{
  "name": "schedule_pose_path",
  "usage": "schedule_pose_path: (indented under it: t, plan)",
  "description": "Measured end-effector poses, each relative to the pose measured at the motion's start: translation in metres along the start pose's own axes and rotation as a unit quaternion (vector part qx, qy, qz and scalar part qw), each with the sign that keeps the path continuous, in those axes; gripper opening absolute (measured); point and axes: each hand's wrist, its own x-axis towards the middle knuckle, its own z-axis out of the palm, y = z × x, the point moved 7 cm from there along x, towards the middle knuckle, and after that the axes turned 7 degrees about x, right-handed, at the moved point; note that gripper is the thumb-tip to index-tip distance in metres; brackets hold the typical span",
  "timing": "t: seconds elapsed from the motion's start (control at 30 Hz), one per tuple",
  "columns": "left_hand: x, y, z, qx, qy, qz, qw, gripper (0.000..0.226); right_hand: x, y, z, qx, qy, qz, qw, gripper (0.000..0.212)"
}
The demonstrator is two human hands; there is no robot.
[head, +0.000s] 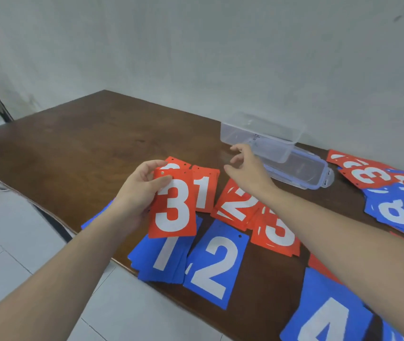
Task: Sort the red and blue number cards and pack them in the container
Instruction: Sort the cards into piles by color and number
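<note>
My left hand (139, 193) grips a red "3" card (174, 207) by its top left corner, above the near piles. My right hand (247, 171) hovers with loosely spread fingers over the table, just left of the clear container (260, 134), holding nothing. On the table lie sorted piles: red "1" (204, 190), red "2" (238, 207), red "3" (277, 235), blue "1" (164, 259), blue "2" (218, 262) and blue "4" (326, 313). A mixed heap of red and blue cards (390, 193) lies at the right.
The container's clear lid (304, 173) lies flat beside it, toward the heap. The dark wooden table (92, 143) ends near me at a slanted edge over a white tiled floor (11, 242). A grey wall stands behind the table.
</note>
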Motion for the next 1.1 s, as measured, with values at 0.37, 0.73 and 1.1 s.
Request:
schedule_pose_path:
  t: [0.37,0.73,1.1]
  plan:
    - [0.005,0.005,0.126,0.095,-0.125,-0.016,0.987,0.025,-0.064,0.065,-0.149,0.036,0.088,0.093,0.991,0.020]
    - [0.002,0.003,0.246,0.193,-0.255,0.072,0.945,0.044,-0.155,0.123,-0.226,-0.003,0.147,0.174,0.974,0.017]
    - [0.010,-0.011,0.262,0.615,-0.153,0.376,0.676,0.033,-0.191,0.146,-0.247,-0.024,0.163,0.192,0.967,0.021]
